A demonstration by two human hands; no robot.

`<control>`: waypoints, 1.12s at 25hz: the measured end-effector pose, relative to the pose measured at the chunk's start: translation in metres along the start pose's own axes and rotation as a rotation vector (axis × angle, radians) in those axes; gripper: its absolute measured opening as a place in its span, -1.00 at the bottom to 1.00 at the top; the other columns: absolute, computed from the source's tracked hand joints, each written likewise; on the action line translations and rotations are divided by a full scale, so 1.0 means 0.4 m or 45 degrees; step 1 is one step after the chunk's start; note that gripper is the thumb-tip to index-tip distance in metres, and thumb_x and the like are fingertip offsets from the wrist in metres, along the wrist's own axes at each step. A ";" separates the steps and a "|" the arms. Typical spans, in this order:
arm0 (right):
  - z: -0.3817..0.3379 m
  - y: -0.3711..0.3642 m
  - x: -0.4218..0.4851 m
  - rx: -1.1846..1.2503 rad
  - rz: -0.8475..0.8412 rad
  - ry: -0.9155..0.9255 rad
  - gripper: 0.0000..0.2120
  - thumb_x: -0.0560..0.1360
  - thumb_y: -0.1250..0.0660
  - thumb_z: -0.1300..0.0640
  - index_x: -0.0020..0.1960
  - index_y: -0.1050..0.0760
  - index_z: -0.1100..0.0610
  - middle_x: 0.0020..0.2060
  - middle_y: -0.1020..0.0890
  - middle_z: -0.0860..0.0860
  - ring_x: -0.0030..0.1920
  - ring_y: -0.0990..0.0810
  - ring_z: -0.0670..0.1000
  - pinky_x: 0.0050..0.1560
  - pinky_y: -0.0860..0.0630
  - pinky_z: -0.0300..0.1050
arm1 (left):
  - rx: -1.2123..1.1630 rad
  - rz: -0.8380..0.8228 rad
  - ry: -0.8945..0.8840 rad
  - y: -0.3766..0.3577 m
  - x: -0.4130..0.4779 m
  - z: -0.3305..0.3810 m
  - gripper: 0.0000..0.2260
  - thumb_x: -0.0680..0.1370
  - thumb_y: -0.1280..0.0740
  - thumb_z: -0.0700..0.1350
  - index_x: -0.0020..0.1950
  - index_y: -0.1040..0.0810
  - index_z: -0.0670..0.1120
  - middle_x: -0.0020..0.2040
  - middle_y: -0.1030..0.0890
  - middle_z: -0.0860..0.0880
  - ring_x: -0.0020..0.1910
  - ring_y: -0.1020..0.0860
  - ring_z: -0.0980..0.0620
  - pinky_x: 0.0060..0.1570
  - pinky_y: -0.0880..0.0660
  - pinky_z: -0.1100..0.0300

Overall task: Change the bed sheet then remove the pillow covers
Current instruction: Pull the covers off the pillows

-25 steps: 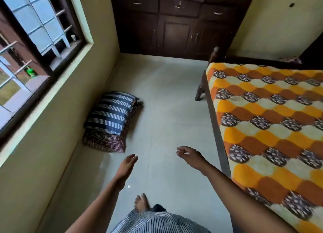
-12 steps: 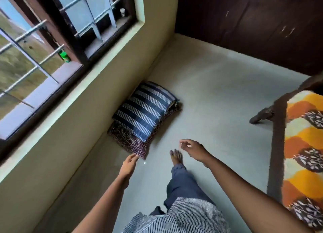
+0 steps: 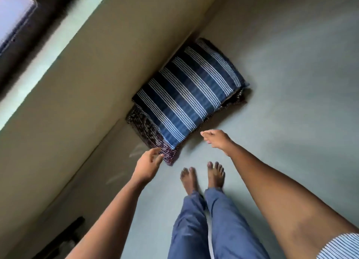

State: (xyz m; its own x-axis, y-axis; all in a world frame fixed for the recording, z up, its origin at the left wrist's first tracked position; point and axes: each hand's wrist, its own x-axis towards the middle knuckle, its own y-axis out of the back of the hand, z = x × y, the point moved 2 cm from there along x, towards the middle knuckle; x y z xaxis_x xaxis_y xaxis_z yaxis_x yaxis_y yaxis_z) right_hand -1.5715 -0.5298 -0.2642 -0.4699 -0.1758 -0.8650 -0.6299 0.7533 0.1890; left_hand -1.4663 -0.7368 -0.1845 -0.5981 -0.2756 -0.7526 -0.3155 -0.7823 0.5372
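My left hand point(image 3: 148, 164) hangs low with its fingers loose and half-spread, gripping nothing. Its fingertips lie at the near corner of the patterned pillow point(image 3: 149, 130), and I cannot tell whether they touch it. The striped pillow point(image 3: 190, 97) lies flat on top of that one, both on the floor and pushed against the wall, both with their covers on. My right hand point(image 3: 215, 138) hovers just beside the striped pillow's near edge, fingers lightly curled, empty.

What worries me is the stack. If I take hold of the bottom corner with my left hand alone, I judge the top pillow will slide off and roll against the wall. If I pinch only loose cover cloth on either one, the stuffing will sag and the cover may bunch or drag across the floor. My bare feet point(image 3: 202, 175) stand close to the stack, so a pillow pulled towards me could catch them.

To the far left a window point(image 3: 13, 16) shows in the upper corner above a pale sill. The yellowish wall point(image 3: 87, 84) runs slantwise below it, with something dark and blurred point(image 3: 64, 235) at its foot. The floor point(image 3: 291, 84) is smooth, pale grey-green and a little shiny, so I judge cloth will slip on it easily.
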 end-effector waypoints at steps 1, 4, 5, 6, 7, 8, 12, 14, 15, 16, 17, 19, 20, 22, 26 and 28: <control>0.027 -0.021 0.080 0.096 0.001 -0.079 -0.60 0.54 -0.26 -0.05 0.16 -0.52 0.27 0.11 -0.61 0.23 0.16 -0.56 0.20 0.18 -0.48 0.04 | 0.029 -0.015 -0.001 -0.020 0.069 -0.011 -0.68 0.58 -0.24 -0.09 0.31 -0.44 -0.16 0.26 -0.52 -0.13 0.23 -0.49 -0.07 0.24 -0.36 0.17; 0.082 -0.120 0.287 0.364 -0.009 -0.328 -0.38 0.47 -0.31 -0.17 0.31 -0.38 0.28 0.17 -0.53 0.19 0.29 -0.46 0.19 0.25 -0.43 0.09 | 0.057 0.008 -0.002 -0.083 0.257 -0.047 -0.68 0.59 -0.23 -0.08 0.32 -0.44 -0.12 0.28 -0.50 -0.10 0.26 -0.47 -0.05 0.27 -0.33 0.18; 0.083 -0.151 0.342 0.492 -0.023 -0.396 -0.30 0.43 -0.33 -0.21 0.37 -0.31 0.24 0.26 -0.46 0.15 0.33 -0.41 0.16 0.28 -0.40 0.09 | 0.065 0.018 -0.014 -0.102 0.300 -0.056 -0.68 0.59 -0.23 -0.08 0.33 -0.44 -0.12 0.29 -0.50 -0.09 0.26 -0.46 -0.03 0.26 -0.31 0.20; 0.071 -0.177 0.385 0.626 -0.029 -0.444 -0.23 0.40 -0.35 -0.24 0.41 -0.25 0.21 0.33 -0.40 0.12 0.36 -0.36 0.14 0.33 -0.36 0.09 | 0.072 0.020 -0.028 -0.121 0.331 -0.062 -0.68 0.59 -0.22 -0.09 0.33 -0.43 -0.11 0.29 -0.49 -0.08 0.26 -0.46 -0.02 0.25 -0.30 0.22; 0.057 -0.201 0.436 0.776 -0.026 -0.465 -0.18 0.36 -0.37 -0.28 0.42 -0.23 0.18 0.37 -0.36 0.10 0.37 -0.34 0.14 0.36 -0.32 0.11 | 0.076 0.020 -0.042 -0.142 0.361 -0.074 -0.68 0.59 -0.22 -0.09 0.33 -0.43 -0.11 0.29 -0.49 -0.07 0.25 -0.46 -0.02 0.25 -0.30 0.23; 0.042 -0.216 0.481 0.891 0.001 -0.479 -0.13 0.31 -0.39 -0.32 0.42 -0.23 0.17 0.39 -0.35 0.09 0.37 -0.35 0.15 0.37 -0.31 0.12 | 0.070 0.023 -0.050 -0.159 0.382 -0.086 -0.68 0.59 -0.22 -0.09 0.33 -0.43 -0.10 0.29 -0.49 -0.07 0.25 -0.46 -0.02 0.26 -0.30 0.22; 0.014 -0.211 0.523 0.759 0.306 -0.402 -0.23 0.35 -0.43 -0.21 0.33 -0.35 0.30 0.31 -0.45 0.16 0.28 -0.46 0.17 0.26 -0.40 -0.02 | -0.031 0.097 -0.105 -0.155 0.371 -0.102 -0.72 0.59 -0.23 -0.09 0.29 -0.47 -0.05 0.25 -0.53 -0.02 0.21 -0.50 0.02 0.27 -0.36 0.17; -0.002 -0.181 0.459 0.636 0.397 -0.298 -0.32 0.37 -0.44 -0.16 0.21 -0.46 0.37 0.22 -0.53 0.21 0.20 -0.53 0.18 0.23 -0.46 0.02 | -0.107 0.119 -0.105 -0.123 0.332 -0.083 -0.75 0.59 -0.23 -0.09 0.26 -0.50 -0.03 0.22 -0.55 0.00 0.17 -0.52 0.04 0.25 -0.39 0.17; -0.015 -0.153 0.415 0.599 0.438 -0.243 -0.37 0.37 -0.45 -0.13 0.16 -0.50 0.39 0.18 -0.56 0.23 0.16 -0.55 0.18 0.19 -0.49 0.04 | -0.130 0.120 -0.119 -0.097 0.300 -0.063 -0.75 0.59 -0.23 -0.09 0.25 -0.51 -0.03 0.21 -0.55 0.01 0.16 -0.53 0.04 0.24 -0.39 0.17; -0.044 -0.115 0.350 0.543 0.461 -0.204 -0.41 0.38 -0.46 -0.08 0.13 -0.52 0.40 0.15 -0.58 0.24 0.14 -0.57 0.18 0.17 -0.50 0.03 | -0.136 0.116 -0.141 -0.068 0.263 -0.038 -0.76 0.59 -0.23 -0.10 0.24 -0.52 -0.03 0.21 -0.55 0.02 0.16 -0.53 0.05 0.24 -0.39 0.19; -0.071 -0.069 0.287 0.447 0.477 -0.163 -0.45 0.39 -0.46 -0.05 0.12 -0.53 0.41 0.14 -0.58 0.25 0.14 -0.57 0.18 0.16 -0.50 0.01 | -0.132 0.106 -0.171 -0.040 0.219 -0.010 -0.76 0.59 -0.23 -0.10 0.24 -0.52 -0.04 0.20 -0.55 0.02 0.16 -0.52 0.05 0.23 -0.37 0.22; -0.124 0.031 0.146 0.126 0.478 -0.141 -0.46 0.40 -0.45 -0.05 0.15 -0.53 0.38 0.15 -0.57 0.27 0.18 -0.55 0.19 0.17 -0.49 -0.01 | -0.141 0.087 -0.225 0.014 0.124 0.051 -0.76 0.59 -0.23 -0.11 0.24 -0.53 -0.06 0.20 -0.55 0.01 0.18 -0.51 0.06 0.21 -0.34 0.26; -0.151 0.071 0.057 -0.085 0.466 -0.155 -0.45 0.40 -0.45 -0.07 0.17 -0.53 0.34 0.17 -0.56 0.26 0.21 -0.53 0.19 0.17 -0.47 -0.02 | -0.156 0.088 -0.253 0.040 0.073 0.076 -0.76 0.58 -0.24 -0.12 0.24 -0.53 -0.07 0.21 -0.55 -0.01 0.18 -0.51 0.05 0.20 -0.34 0.27; -0.192 0.119 -0.113 -0.574 0.427 -0.158 -0.46 0.40 -0.42 -0.12 0.22 -0.51 0.24 0.22 -0.55 0.19 0.24 -0.51 0.17 0.16 -0.46 -0.05 | -0.180 0.096 -0.313 0.084 -0.018 0.119 -0.76 0.58 -0.25 -0.13 0.22 -0.54 -0.10 0.20 -0.57 -0.04 0.17 -0.52 0.04 0.19 -0.36 0.26; -0.219 0.140 -0.397 -1.261 0.322 0.081 -0.59 0.41 -0.39 -0.07 0.15 -0.55 0.17 0.11 -0.61 0.14 0.14 -0.58 0.14 0.07 -0.51 -0.06 | -0.241 0.104 -0.392 0.139 -0.210 0.158 -0.75 0.58 -0.25 -0.13 0.24 -0.52 -0.11 0.21 -0.57 -0.02 0.17 -0.53 0.03 0.14 -0.38 0.30; -0.217 0.156 -0.496 -1.445 0.295 0.217 -0.71 0.42 -0.38 0.04 0.08 -0.56 0.16 0.04 -0.64 0.14 0.07 -0.61 0.15 0.05 -0.52 -0.08 | -0.174 0.130 -0.480 0.144 -0.304 0.149 -0.69 0.57 -0.26 -0.07 0.29 -0.48 -0.12 0.24 -0.54 -0.04 0.22 -0.50 0.02 0.17 -0.34 0.31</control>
State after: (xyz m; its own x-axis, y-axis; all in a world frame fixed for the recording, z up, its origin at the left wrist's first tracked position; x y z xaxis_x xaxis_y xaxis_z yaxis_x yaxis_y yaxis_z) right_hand -1.5714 -0.5029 -0.0404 -0.6686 -0.2558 -0.6982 -0.6685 -0.2045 0.7150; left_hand -1.4557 -0.7153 -0.0395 -0.8573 -0.1512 -0.4920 -0.1551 -0.8357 0.5269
